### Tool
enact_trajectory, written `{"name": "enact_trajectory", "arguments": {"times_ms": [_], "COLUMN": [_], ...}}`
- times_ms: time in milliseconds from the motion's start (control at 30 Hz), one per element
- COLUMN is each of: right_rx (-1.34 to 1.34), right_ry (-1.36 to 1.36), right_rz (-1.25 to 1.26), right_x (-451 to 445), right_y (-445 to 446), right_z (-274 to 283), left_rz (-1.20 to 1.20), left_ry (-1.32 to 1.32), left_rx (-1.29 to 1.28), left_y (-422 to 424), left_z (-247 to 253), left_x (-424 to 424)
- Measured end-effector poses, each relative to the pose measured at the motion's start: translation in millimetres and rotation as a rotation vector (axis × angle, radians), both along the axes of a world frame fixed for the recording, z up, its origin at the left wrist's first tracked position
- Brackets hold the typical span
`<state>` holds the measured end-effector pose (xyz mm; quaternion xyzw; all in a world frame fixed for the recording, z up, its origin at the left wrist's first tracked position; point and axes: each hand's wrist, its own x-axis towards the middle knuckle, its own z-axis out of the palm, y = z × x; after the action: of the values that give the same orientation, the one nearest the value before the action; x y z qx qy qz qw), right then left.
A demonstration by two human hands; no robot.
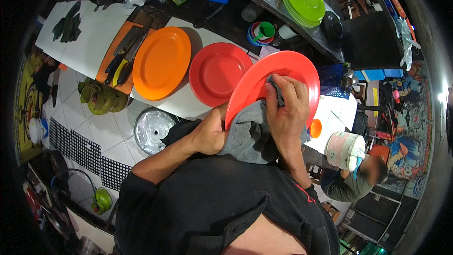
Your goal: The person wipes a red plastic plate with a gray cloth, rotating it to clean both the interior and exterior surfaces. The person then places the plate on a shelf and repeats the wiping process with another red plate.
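Observation:
My left hand grips the near left rim of a red plate, which is tilted up in front of my chest. Bunched in my right hand is a grey cloth, its fingers pressing the fabric against the plate's upper face. The rest of the cloth hangs over the near rim between my hands. Just left of it, a second red plate rests on the white counter. Beside that lies an orange oval plate. My left fingertips are hidden behind the held plate.
Knives lie on an orange cutting board at the left. Stacked green plates stand on the raised shelf. An orange cup and a lidded container are at the right, near a seated person. Gas cylinders stand below.

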<state>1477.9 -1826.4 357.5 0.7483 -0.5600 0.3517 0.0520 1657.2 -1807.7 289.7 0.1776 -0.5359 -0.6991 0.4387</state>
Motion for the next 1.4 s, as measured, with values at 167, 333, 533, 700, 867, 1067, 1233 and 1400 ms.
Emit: {"name": "enact_trajectory", "arguments": {"times_ms": [167,333,533,700,867,1067,1233,1400], "right_rx": [0.078,0.076,0.124,0.124,0.102,0.178,0.209,0.199], "right_ry": [0.021,-0.015,-0.258,-0.185,-0.149,-0.160,-0.292,-0.250], "right_rz": [0.020,0.026,-0.072,-0.001,0.075,-0.003,-0.056,0.001], "right_x": [1.8,-1.0,-2.0,-0.5,3.9,6.1,9.5,11.9], "right_y": [-1.0,-1.0,-1.3,-0.5,-2.8,2.1,-3.7,-4.2], "right_z": [3.7,-1.0,-4.9,-3.6,-4.7,-4.3,1.1,-3.3], "left_rz": [0.010,-0.012,-0.015,0.031,0.001,0.050,0.031,0.060], "left_ry": [-0.002,0.002,0.001,-0.019,-0.013,-0.032,-0.018,-0.042], "left_rx": [0.009,0.018,-0.025,-0.066,-0.094,-0.120,-0.077,-0.148], "left_y": [0.6,0.4,-2.2,-0.3,-0.6,-0.8,0.5,-0.3], "left_z": [-3.3,-4.0,-1.1,-5.9,-11.6,-1.3,-5.0,-5.6], "left_x": [-0.6,-1.8,-3.3,-4.7,-2.2,-1.4,-3.5,-1.1]}}
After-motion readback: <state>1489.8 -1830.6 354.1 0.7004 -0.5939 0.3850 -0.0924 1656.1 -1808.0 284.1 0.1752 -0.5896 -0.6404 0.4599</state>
